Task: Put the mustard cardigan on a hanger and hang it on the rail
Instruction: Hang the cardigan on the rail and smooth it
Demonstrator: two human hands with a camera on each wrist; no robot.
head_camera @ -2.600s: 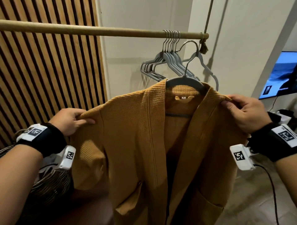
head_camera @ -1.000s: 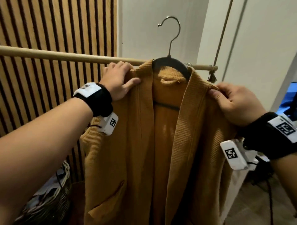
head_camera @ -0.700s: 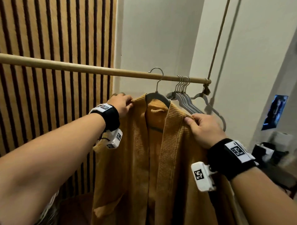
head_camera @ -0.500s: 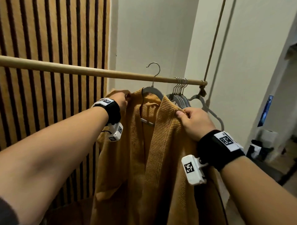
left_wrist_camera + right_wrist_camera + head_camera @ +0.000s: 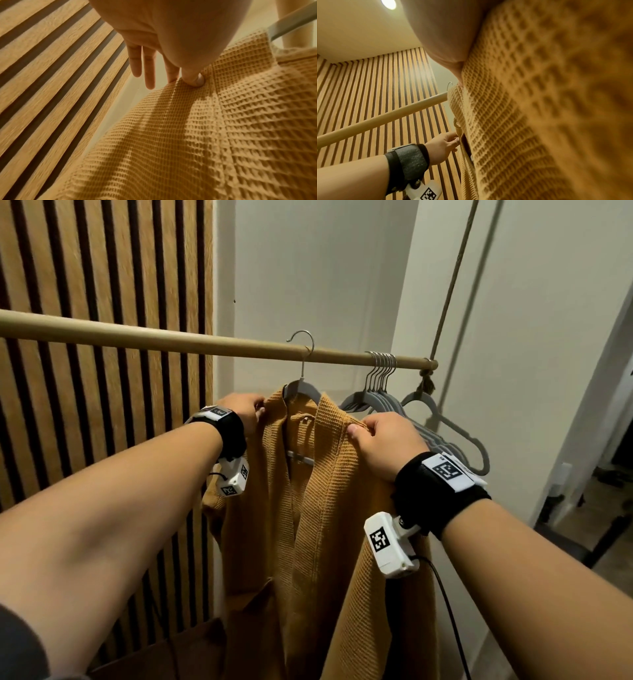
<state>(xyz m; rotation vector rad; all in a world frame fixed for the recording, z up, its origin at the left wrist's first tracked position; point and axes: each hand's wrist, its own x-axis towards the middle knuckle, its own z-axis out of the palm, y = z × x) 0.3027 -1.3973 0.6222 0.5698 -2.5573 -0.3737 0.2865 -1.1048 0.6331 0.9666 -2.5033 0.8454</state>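
We pinch both shoulders of the mustard waffle-knit cardigan [image 5: 308,508] with left hand [image 5: 245,412] and right hand [image 5: 383,443], steadying its grey hanger [image 5: 301,386] under the wooden rail [image 5: 171,342].

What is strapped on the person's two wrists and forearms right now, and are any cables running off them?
Both forearms are bare. The left hand and right hand each have a wide black wrist strap topped by a white plate with a black square code. A small white camera box, also code-marked, hangs under each wrist. A black cable trails from the right box; a dark sleeve edge shows on the left upper arm.
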